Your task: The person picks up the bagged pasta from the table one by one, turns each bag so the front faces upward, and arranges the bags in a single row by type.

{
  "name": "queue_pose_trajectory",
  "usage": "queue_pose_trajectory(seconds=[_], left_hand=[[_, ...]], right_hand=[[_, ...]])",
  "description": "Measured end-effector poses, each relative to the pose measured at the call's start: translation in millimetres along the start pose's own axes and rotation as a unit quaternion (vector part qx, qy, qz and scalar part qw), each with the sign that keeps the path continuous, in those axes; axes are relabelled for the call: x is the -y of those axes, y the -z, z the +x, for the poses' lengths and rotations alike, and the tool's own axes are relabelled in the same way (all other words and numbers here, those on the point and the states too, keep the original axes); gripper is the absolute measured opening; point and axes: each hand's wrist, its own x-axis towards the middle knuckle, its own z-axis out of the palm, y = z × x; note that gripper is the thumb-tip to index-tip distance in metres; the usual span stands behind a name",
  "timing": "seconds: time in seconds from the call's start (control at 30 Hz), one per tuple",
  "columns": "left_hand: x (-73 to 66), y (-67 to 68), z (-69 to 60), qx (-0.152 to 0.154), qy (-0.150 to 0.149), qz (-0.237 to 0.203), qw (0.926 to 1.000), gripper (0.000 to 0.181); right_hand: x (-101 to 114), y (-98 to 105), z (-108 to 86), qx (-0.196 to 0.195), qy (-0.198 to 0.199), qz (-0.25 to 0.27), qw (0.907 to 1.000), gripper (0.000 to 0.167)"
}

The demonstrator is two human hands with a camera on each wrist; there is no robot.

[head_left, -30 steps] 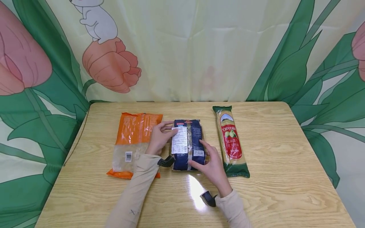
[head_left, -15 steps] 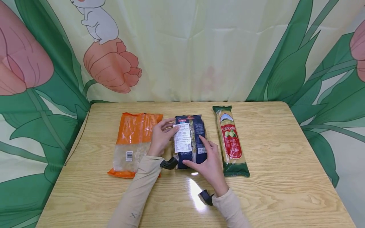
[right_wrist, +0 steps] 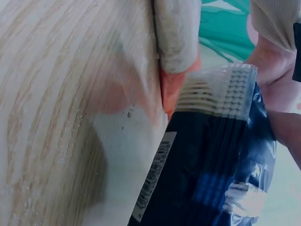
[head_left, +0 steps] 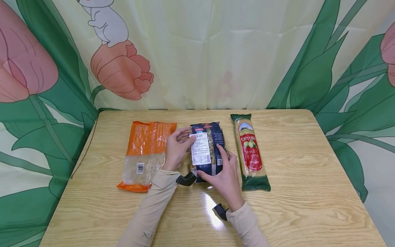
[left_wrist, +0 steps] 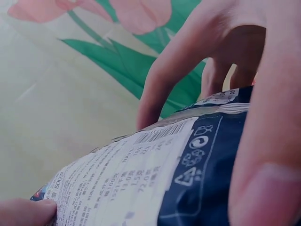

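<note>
A dark blue bag of pasta (head_left: 201,149) with a white label is between both hands in the head view. My left hand (head_left: 177,148) grips its upper left edge, thumb on the label, other fingers partly hidden behind. My right hand (head_left: 226,176) holds the lower right, thumb at the bottom edge and fingers on the right side. In the left wrist view, the printed label (left_wrist: 127,179) lies between the left thumb tip and the right hand's fingers. The right wrist view shows the clear crimped end of the bag (right_wrist: 197,150) above the tabletop.
An orange bag with a see-through lower part (head_left: 149,137) lies flat to the left, partly under the left forearm. To the right lies a long green-ended Olivoilà spaghetti pack (head_left: 250,147). The wooden table (head_left: 302,171) ends at a flowered curtain (head_left: 197,68).
The blue pasta bag has moved slightly away and to the right, and now looks tilted. Both hands moved with it; the right thumb shifted left along its bottom edge. The other two packs stayed put.
</note>
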Motion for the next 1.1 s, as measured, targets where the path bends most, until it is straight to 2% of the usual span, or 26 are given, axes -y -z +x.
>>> queue_pose_trajectory(seconds=[0.13, 0.37, 0.5, 0.67, 0.83, 0.93, 1.1], left_hand=[[-0.7, -1.0, -2.0, 0.009, -0.007, -0.004, 0.9999, 0.039], [-3.8, -0.6, -3.2, 0.044, -0.026, 0.002, 0.9987, 0.039], [-4.7, 2.3, -3.6, 0.067, -0.024, 0.022, 0.9972, 0.039], [-5.8, 5.9, -5.1, 0.094, -0.036, 0.035, 0.9943, 0.042], [-8.4, 7.6, -7.2, 0.128, -0.058, 0.030, 0.9896, 0.048], [-10.1, 8.3, -7.5, 0.150, -0.071, 0.013, 0.9861, 0.048], [-13.4, 9.9, -8.0, 0.163, -0.068, -0.009, 0.9842, 0.045]], right_hand=[[-1, 1, 0.8, -0.002, 0.001, 0.013, 0.9999, 0.105], [-5, 4, 2.5, -0.014, 0.004, 0.064, 0.9978, 0.096], [-8, 6, 3.9, 0.000, -0.004, 0.089, 0.9960, 0.092], [-13, 11, 6.3, 0.020, -0.003, 0.123, 0.9922, 0.089], [-17, 19, 9.7, 0.034, -0.018, 0.175, 0.9837, 0.085], [-19, 23, 11.3, 0.036, -0.032, 0.211, 0.9762, 0.083], [-21, 26, 12.0, 0.050, -0.050, 0.269, 0.9606, 0.080]])
